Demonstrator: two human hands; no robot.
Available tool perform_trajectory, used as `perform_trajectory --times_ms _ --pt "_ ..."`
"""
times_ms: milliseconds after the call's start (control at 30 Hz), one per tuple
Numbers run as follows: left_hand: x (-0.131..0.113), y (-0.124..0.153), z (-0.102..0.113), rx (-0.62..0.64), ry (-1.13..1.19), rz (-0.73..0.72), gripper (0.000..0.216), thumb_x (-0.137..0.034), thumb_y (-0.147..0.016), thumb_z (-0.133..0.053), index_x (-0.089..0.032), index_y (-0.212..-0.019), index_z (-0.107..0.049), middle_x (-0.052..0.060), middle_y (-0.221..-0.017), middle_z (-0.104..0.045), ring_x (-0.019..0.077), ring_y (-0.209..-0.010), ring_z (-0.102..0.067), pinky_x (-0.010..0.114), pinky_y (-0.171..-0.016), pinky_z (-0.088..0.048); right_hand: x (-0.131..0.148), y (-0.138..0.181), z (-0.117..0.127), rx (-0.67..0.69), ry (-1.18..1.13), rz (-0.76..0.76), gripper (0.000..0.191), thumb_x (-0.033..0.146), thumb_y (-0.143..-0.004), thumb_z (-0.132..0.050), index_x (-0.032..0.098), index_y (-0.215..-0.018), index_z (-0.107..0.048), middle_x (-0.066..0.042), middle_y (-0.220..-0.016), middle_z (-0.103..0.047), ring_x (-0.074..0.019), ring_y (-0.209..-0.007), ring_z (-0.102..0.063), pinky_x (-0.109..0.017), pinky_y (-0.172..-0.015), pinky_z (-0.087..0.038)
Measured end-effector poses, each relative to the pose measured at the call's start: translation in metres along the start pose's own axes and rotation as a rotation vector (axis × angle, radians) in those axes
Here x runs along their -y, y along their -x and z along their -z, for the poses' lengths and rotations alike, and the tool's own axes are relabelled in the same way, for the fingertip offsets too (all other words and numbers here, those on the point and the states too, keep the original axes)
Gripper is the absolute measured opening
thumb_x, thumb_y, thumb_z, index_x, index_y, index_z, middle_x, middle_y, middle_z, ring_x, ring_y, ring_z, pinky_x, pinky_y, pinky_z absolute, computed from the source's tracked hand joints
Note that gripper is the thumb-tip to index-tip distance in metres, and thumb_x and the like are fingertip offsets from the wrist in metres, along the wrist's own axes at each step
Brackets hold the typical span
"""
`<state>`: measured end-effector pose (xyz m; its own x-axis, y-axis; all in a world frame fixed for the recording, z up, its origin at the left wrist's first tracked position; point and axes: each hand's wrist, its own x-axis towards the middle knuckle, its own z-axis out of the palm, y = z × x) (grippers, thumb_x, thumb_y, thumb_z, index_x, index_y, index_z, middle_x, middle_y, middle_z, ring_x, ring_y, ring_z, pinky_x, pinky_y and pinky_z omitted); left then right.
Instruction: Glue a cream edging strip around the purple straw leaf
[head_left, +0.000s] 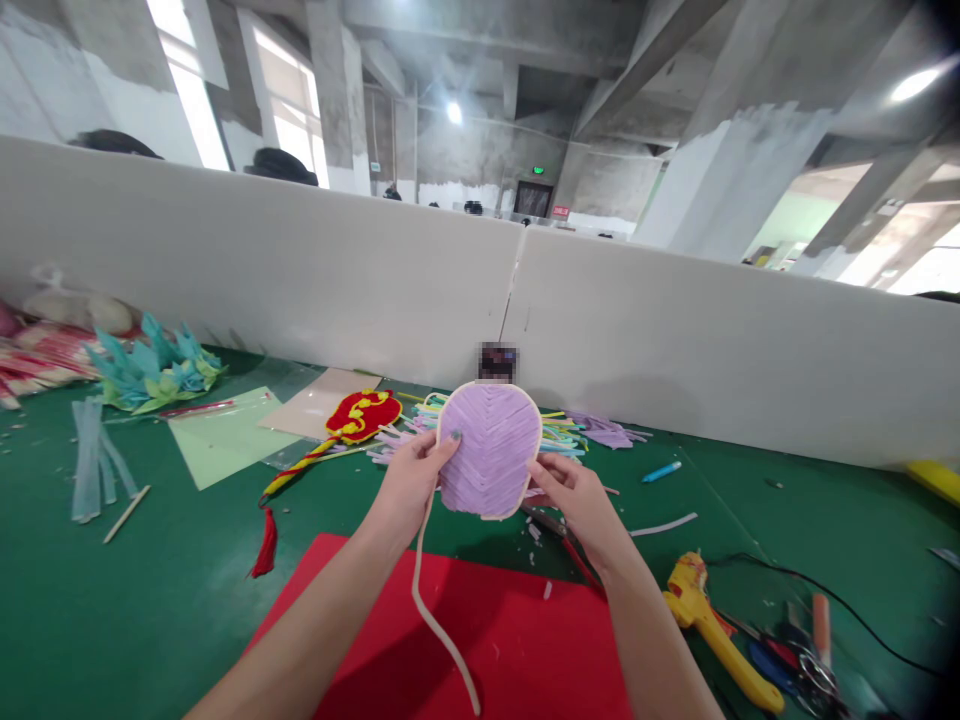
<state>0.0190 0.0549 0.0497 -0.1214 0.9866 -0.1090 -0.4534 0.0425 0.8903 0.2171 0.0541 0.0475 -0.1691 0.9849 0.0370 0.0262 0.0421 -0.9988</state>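
Between my two hands, a round purple fan panel is held up above the table. Its face is covered in slanted purple strips, and a cream pipe cleaner edges it, with a loose tail hanging below its left side. My left hand pinches the left edge, thumb on the front. On the right edge, my right hand grips with thumb and fingers. Behind the panel lie many coloured pipe cleaners, partly hidden. Beneath is a red sheet. Pliers with red handles lie partly under my right hand.
A yellow glue gun and several tools lie at the right front. A red and yellow fan with a tassel, a pale green sheet and a teal paper-like crown are on the left. A white partition stands behind.
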Motion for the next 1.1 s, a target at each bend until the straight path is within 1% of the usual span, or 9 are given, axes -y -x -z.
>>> perform_trajectory --times_ms 100,233,367,500,733,833,933,1000,1100 --pt "0.007 0.000 -0.002 0.049 0.006 0.011 0.046 -0.040 -0.047 -0.087 -0.013 -0.082 -0.072 0.002 -0.074 -0.072 0.0135 -0.069 -0.062 0.022 -0.065 -0.048 -0.001 0.000 -0.003 0.009 -0.027 0.001 0.042 0.051 -0.068 -0.073 0.020 -0.096 -0.072 -0.005 -0.091 -0.074 -0.0232 -0.082 -0.068 -0.035 -0.072 -0.055" --pt "0.016 0.002 -0.004 0.116 -0.004 0.066 0.047 -0.039 -0.049 -0.086 -0.011 -0.084 -0.073 0.008 -0.082 -0.074 0.0190 -0.077 -0.066 0.028 -0.074 -0.051 -0.002 -0.002 -0.004 -0.021 -0.054 -0.004 0.042 0.050 -0.062 -0.077 0.018 -0.089 -0.074 -0.004 -0.085 -0.075 -0.0237 -0.082 -0.068 -0.037 -0.081 -0.053" --pt "0.020 0.002 -0.004 0.120 -0.020 0.097 0.046 -0.037 -0.049 -0.087 -0.010 -0.082 -0.073 0.010 -0.085 -0.074 0.0216 -0.078 -0.067 0.032 -0.077 -0.052 -0.005 -0.004 -0.002 -0.061 -0.074 -0.057 0.040 0.053 -0.063 -0.075 0.017 -0.080 -0.073 -0.003 -0.075 -0.074 -0.0230 -0.071 -0.068 -0.037 -0.071 -0.055" --pt "0.020 0.000 -0.002 0.077 -0.024 0.077 0.046 -0.038 -0.049 -0.087 -0.011 -0.082 -0.072 0.009 -0.083 -0.075 0.0213 -0.078 -0.067 0.032 -0.077 -0.052 -0.007 -0.005 -0.002 -0.103 -0.096 -0.111 0.040 0.057 -0.069 -0.068 0.017 -0.076 -0.071 -0.004 -0.068 -0.072 -0.0204 -0.058 -0.065 -0.033 -0.056 -0.053" --pt "0.020 -0.001 -0.002 0.049 -0.035 0.051 0.045 -0.038 -0.049 -0.087 -0.011 -0.081 -0.072 0.009 -0.083 -0.074 0.0217 -0.076 -0.067 0.033 -0.076 -0.051 -0.009 -0.007 -0.002 -0.184 -0.081 -0.061 0.040 0.054 -0.064 -0.075 0.017 -0.079 -0.071 -0.004 -0.067 -0.072 -0.0201 -0.061 -0.065 -0.032 -0.059 -0.054" --pt "0.017 -0.001 -0.002 0.026 -0.028 0.040 0.044 -0.038 -0.049 -0.086 -0.011 -0.081 -0.072 0.009 -0.082 -0.074 0.0215 -0.076 -0.067 0.033 -0.076 -0.051 -0.008 -0.006 -0.005 -0.159 -0.081 -0.068 0.041 0.053 -0.062 -0.076 0.018 -0.084 -0.071 -0.005 -0.072 -0.073 -0.0222 -0.063 -0.067 -0.034 -0.059 -0.055" --pt "0.015 0.000 -0.002 0.009 -0.017 0.027 0.045 -0.038 -0.049 -0.086 -0.012 -0.083 -0.072 0.008 -0.082 -0.074 0.0213 -0.077 -0.067 0.033 -0.077 -0.051 -0.006 -0.004 -0.007 -0.115 -0.079 -0.076 0.039 0.051 -0.059 -0.079 0.019 -0.079 -0.069 -0.005 -0.073 -0.073 -0.0235 -0.065 -0.067 -0.035 -0.058 -0.055" --pt "0.015 0.000 -0.002 0.009 -0.013 0.022 0.046 -0.038 -0.049 -0.086 -0.012 -0.084 -0.072 0.007 -0.082 -0.074 0.0209 -0.077 -0.067 0.032 -0.075 -0.051 -0.004 -0.003 -0.007 -0.090 -0.079 -0.070 0.038 0.050 -0.057 -0.080 0.019 -0.076 -0.068 -0.005 -0.074 -0.073 -0.0235 -0.068 -0.068 -0.035 -0.061 -0.055" --pt "0.014 -0.001 -0.002 0.011 -0.009 0.017 0.045 -0.038 -0.050 -0.086 -0.012 -0.085 -0.072 0.007 -0.080 -0.074 0.0198 -0.076 -0.066 0.030 -0.072 -0.051 -0.002 -0.001 -0.008 -0.055 -0.088 -0.048 0.039 0.046 -0.057 -0.081 0.018 -0.081 -0.067 -0.004 -0.077 -0.074 -0.0218 -0.073 -0.068 -0.035 -0.069 -0.055"
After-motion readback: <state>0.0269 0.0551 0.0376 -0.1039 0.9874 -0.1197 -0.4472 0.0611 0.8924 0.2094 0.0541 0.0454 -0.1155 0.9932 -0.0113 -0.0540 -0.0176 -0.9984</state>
